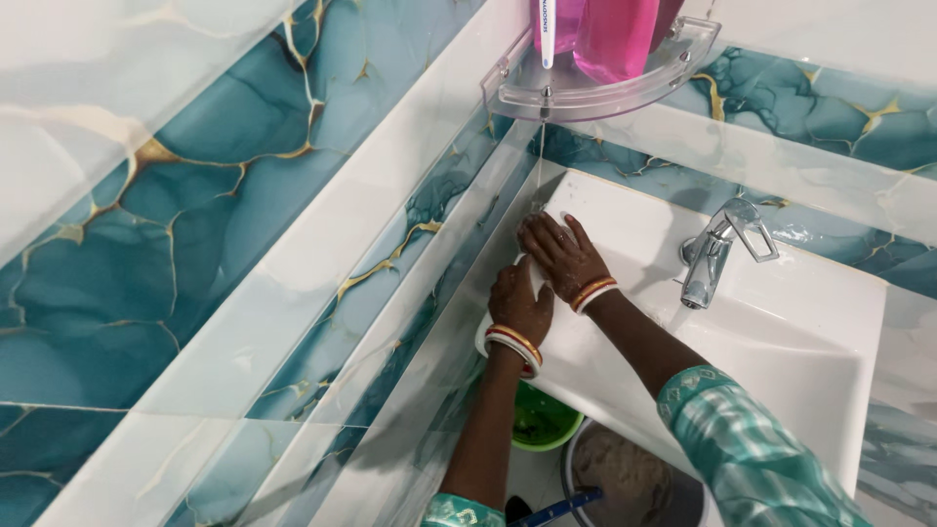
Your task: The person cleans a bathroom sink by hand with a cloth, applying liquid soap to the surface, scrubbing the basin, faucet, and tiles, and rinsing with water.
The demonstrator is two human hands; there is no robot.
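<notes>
L hand (pixel 519 304) and R hand (pixel 561 256), fingers flat, unclenched, press on white sink (pixel 820 322) rim beside teal marble wall (pixel 146 244). Tap (pixel 717 249) at 3 o'clock; shelf (pixel 605 93) at 12.

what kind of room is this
Most likely a bathroom: a white washbasin with a chrome tap, marbled teal wall tiles, and a clear corner shelf holding pink bottles.
</notes>
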